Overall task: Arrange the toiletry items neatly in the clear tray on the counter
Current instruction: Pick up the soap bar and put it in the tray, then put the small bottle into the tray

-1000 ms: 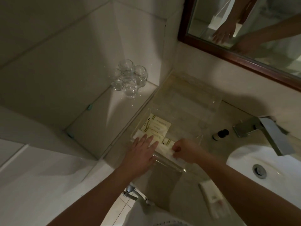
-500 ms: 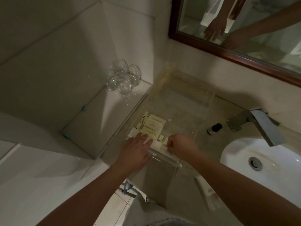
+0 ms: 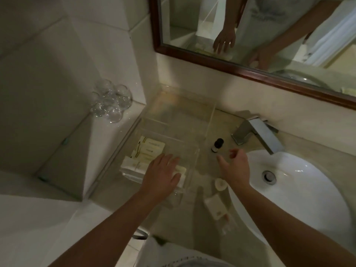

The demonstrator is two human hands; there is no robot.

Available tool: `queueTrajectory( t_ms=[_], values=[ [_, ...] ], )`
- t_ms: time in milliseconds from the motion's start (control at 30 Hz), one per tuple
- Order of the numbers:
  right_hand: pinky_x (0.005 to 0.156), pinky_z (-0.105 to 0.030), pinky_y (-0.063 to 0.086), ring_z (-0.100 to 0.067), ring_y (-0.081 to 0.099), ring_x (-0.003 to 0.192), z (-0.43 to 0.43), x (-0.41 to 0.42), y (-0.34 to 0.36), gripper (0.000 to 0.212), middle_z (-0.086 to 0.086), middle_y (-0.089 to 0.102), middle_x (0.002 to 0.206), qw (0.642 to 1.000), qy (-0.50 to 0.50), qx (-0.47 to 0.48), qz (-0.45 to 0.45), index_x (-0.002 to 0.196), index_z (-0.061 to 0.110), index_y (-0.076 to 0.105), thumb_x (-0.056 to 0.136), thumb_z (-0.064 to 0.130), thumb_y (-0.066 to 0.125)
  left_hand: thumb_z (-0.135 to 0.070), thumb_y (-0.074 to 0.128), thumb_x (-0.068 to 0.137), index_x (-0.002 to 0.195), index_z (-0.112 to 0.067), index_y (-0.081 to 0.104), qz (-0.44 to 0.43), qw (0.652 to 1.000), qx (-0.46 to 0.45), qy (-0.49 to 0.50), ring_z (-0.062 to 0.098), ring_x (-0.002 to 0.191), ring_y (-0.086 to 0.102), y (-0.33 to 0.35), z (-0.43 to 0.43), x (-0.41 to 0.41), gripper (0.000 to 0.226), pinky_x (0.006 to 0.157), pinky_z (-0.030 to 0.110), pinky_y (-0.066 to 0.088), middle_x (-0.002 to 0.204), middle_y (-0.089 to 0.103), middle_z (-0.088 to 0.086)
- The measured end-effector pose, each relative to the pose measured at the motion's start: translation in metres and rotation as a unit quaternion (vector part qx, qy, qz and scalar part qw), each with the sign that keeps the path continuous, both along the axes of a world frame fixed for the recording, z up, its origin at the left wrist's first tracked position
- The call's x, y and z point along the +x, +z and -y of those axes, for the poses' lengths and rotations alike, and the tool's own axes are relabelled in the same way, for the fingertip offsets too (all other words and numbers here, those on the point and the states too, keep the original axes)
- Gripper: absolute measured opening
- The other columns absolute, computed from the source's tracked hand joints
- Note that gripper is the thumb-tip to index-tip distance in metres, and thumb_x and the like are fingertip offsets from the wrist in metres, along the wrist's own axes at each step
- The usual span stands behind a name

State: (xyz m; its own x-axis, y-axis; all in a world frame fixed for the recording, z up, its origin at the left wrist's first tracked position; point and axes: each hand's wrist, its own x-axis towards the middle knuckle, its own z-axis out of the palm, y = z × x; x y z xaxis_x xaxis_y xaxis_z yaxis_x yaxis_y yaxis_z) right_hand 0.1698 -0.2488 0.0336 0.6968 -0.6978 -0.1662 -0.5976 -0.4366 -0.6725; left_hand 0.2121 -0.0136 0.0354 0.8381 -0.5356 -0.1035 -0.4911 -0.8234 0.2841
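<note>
Packets (image 3: 148, 151) under flat left hand (image 3: 160, 175)

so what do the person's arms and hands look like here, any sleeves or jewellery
Both forearms are bare to the bottom edge of the frame, no sleeves showing. The left hand and right hand carry no visible rings, watch or gloves. The picture is dim and slightly blurred, so fine details like nails can't be made out.

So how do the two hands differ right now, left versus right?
The left hand lies flat, palm down, on the cream packets inside the clear tray; the right hand is outside the tray, above the counter. The left hand's fingers are spread and pressing; the right hand's are loosely curled and empty, near the small dark-capped bottle. Both are bare and hold nothing.
</note>
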Motion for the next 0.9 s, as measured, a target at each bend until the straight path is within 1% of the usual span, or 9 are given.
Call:
queueTrajectory(
  t_ms=[100, 233, 400, 467, 533, 600, 700, 767, 900],
  values=[
    [0.085, -0.037, 0.049, -0.023, 0.056, 0.105, 0.016, 0.012, -0.008, 0.062, -0.005, 0.054, 0.119, 0.998, 0.019, 0.028, -0.044, 0.127, 0.013, 0.049, 0.078, 0.039, 0.075, -0.046, 0.036, 0.082, 0.133, -0.017, 0.05, -0.007, 1.0, -0.027, 0.012, 0.035, 0.127, 0.046, 0.001, 0.014, -0.01, 0.061, 0.101, 0.046, 0.04, 0.133, 0.055, 0.01],
    [0.095, -0.045, 0.048, -0.03, 0.055, 0.116, 0.019, 0.029, -0.02, 0.064, -0.009, 0.055, 0.13, 0.994, 0.045, 0.071, -0.067, 0.138, 0.015, 0.045, 0.082, 0.033, 0.07, -0.041, 0.041, 0.084, 0.133, -0.018, 0.051, -0.009, 0.999, -0.035, 0.027, 0.032, 0.126, 0.047, -0.006, 0.0, -0.021, 0.055, 0.102, 0.047, 0.043, 0.131, 0.057, 0.008],
    [0.082, -0.041, 0.05, -0.033, 0.061, 0.101, 0.008, 0.034, -0.03, 0.042, -0.011, 0.064, 0.113, 0.996, 0.046, 0.067, -0.036, 0.127, 0.018, 0.055, 0.088, 0.033, 0.062, -0.04, 0.039, 0.085, 0.134, -0.018, 0.049, -0.02, 0.993, -0.075, 0.093, 0.027, 0.126, 0.045, 0.001, -0.036, -0.017, 0.055, 0.104, 0.041, 0.039, 0.13, 0.056, 0.005],
    [0.082, -0.044, 0.052, -0.029, 0.062, 0.095, -0.002, 0.031, -0.024, 0.039, -0.008, 0.065, 0.106, 0.998, 0.048, 0.05, 0.005, 0.121, 0.018, 0.058, 0.088, 0.039, 0.061, -0.039, 0.04, 0.087, 0.132, -0.017, 0.052, -0.025, 0.987, -0.103, 0.12, 0.023, 0.123, 0.047, 0.004, -0.047, -0.012, 0.052, 0.102, 0.037, 0.04, 0.129, 0.057, 0.005],
    [0.082, -0.046, 0.053, -0.025, 0.06, 0.095, -0.016, 0.029, -0.014, 0.04, -0.005, 0.065, 0.104, 0.995, 0.078, -0.002, 0.056, 0.114, 0.017, 0.061, 0.086, 0.045, 0.061, -0.037, 0.045, 0.089, 0.129, -0.017, 0.055, -0.044, 0.975, -0.147, 0.16, 0.021, 0.119, 0.05, 0.007, -0.056, -0.003, 0.046, 0.1, 0.035, 0.041, 0.127, 0.058, 0.005],
    [0.079, -0.037, 0.053, -0.017, 0.06, 0.093, -0.035, 0.032, 0.003, 0.035, 0.001, 0.065, 0.107, 0.986, 0.14, -0.021, 0.088, 0.115, 0.017, 0.061, 0.086, 0.037, 0.066, -0.033, 0.052, 0.087, 0.123, -0.018, 0.059, -0.063, 0.957, -0.207, 0.193, 0.021, 0.113, 0.054, 0.009, -0.063, 0.01, 0.04, 0.097, 0.032, 0.044, 0.123, 0.059, 0.005],
    [0.071, -0.024, 0.051, -0.006, 0.061, 0.085, -0.074, 0.049, 0.029, 0.031, 0.012, 0.062, 0.104, 0.961, 0.273, 0.016, 0.037, 0.119, 0.027, 0.058, 0.089, 0.029, 0.066, -0.028, 0.06, 0.086, 0.117, -0.019, 0.062, -0.06, 0.945, -0.25, 0.202, 0.018, 0.107, 0.057, 0.013, -0.07, 0.033, 0.032, 0.091, 0.032, 0.047, 0.116, 0.061, 0.001],
    [0.073, -0.028, 0.053, -0.009, 0.062, 0.085, -0.1, 0.065, 0.034, 0.033, 0.011, 0.063, 0.101, 0.938, 0.346, 0.01, -0.014, 0.121, 0.031, 0.057, 0.09, 0.031, 0.065, -0.026, 0.062, 0.088, 0.116, -0.018, 0.063, -0.058, 0.938, -0.262, 0.22, 0.017, 0.106, 0.057, 0.016, -0.074, 0.05, 0.029, 0.092, 0.033, 0.047, 0.115, 0.062, 0.001],
    [0.066, -0.028, 0.049, -0.015, 0.06, 0.08, -0.144, 0.092, 0.024, 0.03, 0.008, 0.065, 0.101, 0.913, 0.397, -0.066, -0.061, 0.116, 0.035, 0.06, 0.086, 0.04, 0.061, -0.027, 0.064, 0.086, 0.117, -0.021, 0.063, -0.061, 0.946, -0.222, 0.229, 0.017, 0.107, 0.053, 0.016, -0.086, 0.079, 0.031, 0.09, 0.032, 0.043, 0.113, 0.062, -0.002]
  ],
)
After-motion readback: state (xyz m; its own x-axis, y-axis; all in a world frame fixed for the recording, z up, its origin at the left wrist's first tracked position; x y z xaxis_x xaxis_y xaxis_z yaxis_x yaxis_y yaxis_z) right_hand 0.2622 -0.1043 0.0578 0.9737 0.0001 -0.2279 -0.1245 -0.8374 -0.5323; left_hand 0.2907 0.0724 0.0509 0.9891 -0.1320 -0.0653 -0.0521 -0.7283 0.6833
